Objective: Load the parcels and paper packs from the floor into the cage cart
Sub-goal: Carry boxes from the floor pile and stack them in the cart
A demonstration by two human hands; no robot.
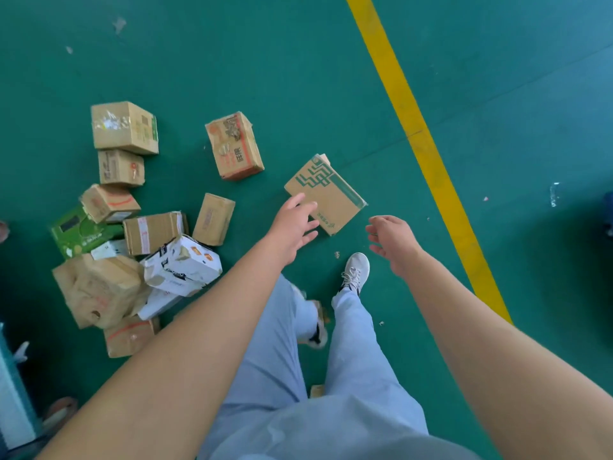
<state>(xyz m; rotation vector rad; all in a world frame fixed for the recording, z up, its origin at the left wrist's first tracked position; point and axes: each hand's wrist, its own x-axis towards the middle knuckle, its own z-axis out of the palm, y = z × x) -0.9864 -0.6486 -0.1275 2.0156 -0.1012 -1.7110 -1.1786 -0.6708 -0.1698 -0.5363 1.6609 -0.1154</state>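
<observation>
A flat brown parcel with green print (331, 190) lies on the green floor ahead of my feet. My left hand (293, 227) reaches over its near left corner with fingers spread, empty. My right hand (393, 242) hovers open just right of the parcel, apart from it. A brown box with orange print (235, 146) stands further left. Several cardboard parcels are heaped at the left, among them a white pack (182, 263), a green pack (79, 232) and a crumpled brown parcel (99, 288). The cage cart is out of view.
A yellow floor line (424, 151) runs diagonally on the right. My white shoe (355, 270) stands just below the flat parcel. A light blue object (13, 390) sits at the lower left edge. Small scraps lie on the floor.
</observation>
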